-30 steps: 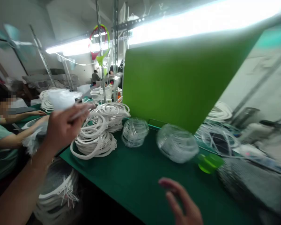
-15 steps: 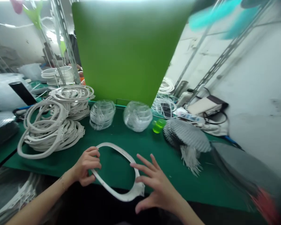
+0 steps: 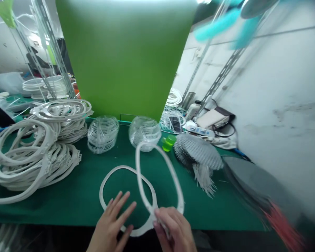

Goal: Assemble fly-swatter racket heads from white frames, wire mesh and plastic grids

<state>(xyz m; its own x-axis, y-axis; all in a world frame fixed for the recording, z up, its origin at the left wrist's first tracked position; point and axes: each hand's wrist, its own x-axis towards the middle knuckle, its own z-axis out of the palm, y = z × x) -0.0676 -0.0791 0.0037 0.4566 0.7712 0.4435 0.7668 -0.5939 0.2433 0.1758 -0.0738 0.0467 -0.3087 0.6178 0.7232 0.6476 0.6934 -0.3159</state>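
Two white plastic rings sit before me on the green table (image 3: 81, 196). One ring (image 3: 105, 182) lies flat near the front edge. My left hand (image 3: 111, 227) rests open on it, fingers stretched out inside the loop. My right hand (image 3: 173, 229) is closed on the near end of a second ring (image 3: 170, 171), which is tilted up off the table and overlaps the flat one.
A big pile of white rings (image 3: 34, 154) fills the left. Two clear bundles (image 3: 102, 134) (image 3: 144, 133), a small green bottle (image 3: 168, 142) and grey mesh pieces (image 3: 199, 157) lie behind. A green board (image 3: 126, 56) stands at the back; cables and a power strip (image 3: 204, 131) lie at right.
A second ring has come up in my right hand, which went from open to closed. My left hand let go of the flat ring's rim and now lies open on it.
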